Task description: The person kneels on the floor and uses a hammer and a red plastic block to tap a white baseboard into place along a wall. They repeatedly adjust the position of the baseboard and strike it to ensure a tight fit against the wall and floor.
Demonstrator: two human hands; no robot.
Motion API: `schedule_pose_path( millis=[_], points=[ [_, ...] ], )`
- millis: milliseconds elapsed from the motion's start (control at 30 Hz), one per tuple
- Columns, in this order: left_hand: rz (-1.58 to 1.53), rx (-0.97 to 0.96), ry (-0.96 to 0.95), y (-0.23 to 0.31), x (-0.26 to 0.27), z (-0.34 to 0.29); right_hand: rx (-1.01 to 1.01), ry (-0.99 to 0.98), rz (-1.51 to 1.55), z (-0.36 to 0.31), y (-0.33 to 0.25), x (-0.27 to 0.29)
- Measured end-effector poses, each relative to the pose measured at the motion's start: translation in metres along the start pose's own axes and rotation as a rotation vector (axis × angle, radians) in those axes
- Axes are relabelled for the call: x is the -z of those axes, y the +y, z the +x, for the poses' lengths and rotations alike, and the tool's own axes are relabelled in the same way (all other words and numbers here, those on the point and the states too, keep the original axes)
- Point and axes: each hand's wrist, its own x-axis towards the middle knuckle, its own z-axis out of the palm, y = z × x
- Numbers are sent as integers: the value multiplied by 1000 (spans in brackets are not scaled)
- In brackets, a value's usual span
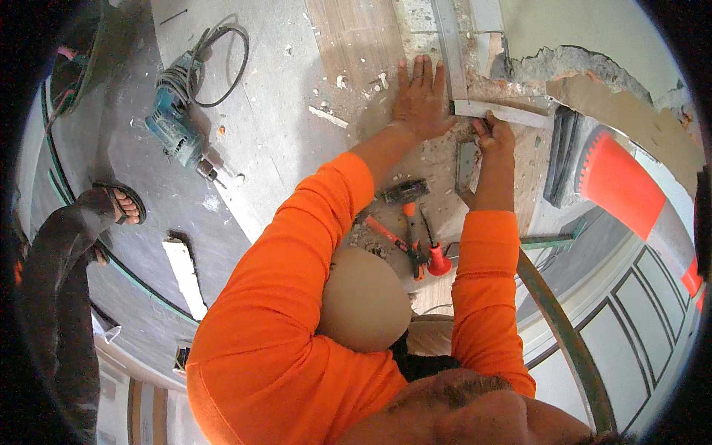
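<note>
Clock read from the centre of view: L hand (421, 101) at 1 o'c, palm down on the dusty floor, fingers long & nearly together pointing 12, thumb out toward 3, nothing seen in it. R hand (495, 135) at 2 o'c, fingers curled narrow, thumb & index up at the lower edge of the white strip (508, 113); can't tell if it's gripped or just touched. That strip runs from just beside L thumb out toward 3 o'c, ending by a stack of dark strips (562, 156). A long grey metal bar (449, 44) comes down from 12-1 o'c to meet the white strip's L end approx square; can't tell if they're joined. Small metal plate (466, 165) at R hand's 7-8 o'c, beside the wrist, partly hidden. Near centre, btw the orange-sleeved forearms: a hammer (406, 191) w/ black head, & at 4 o'c a red-handled screwdriver-like tool (439, 261), handle toward 6. Beige knee (363, 300) at 6. Teal corded drill (176, 130) at 10 o'c, lying on its side, chuck toward 4, cord coiled at its top end. Co-worker's sandalled foot (127, 205) at 9; white-faced offcut (184, 274) btw 8 & 9. Broken wall edge (586, 65) further out at 2, orange panel (623, 185) at 3, debris bits scattered round L hand
</note>
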Motion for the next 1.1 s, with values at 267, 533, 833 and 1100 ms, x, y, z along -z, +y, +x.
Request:
schedule_pose_path(
  millis=[267, 533, 833, 1100],
  points=[
    [14, 3, 12, 0, 0, 2, 36, 27, 154, -19, 9, -5],
    [22, -19, 37, -4, -6, 0, 36, -6, 147, -20, 19, 3],
    [-22, 11, 5, 0, -3, 2, 121, 7, 113, -17, 28, 3],
    [17, 5, 1, 1, -1, 2, 85, 3, 177, -15, 27, 4]
  ],
)
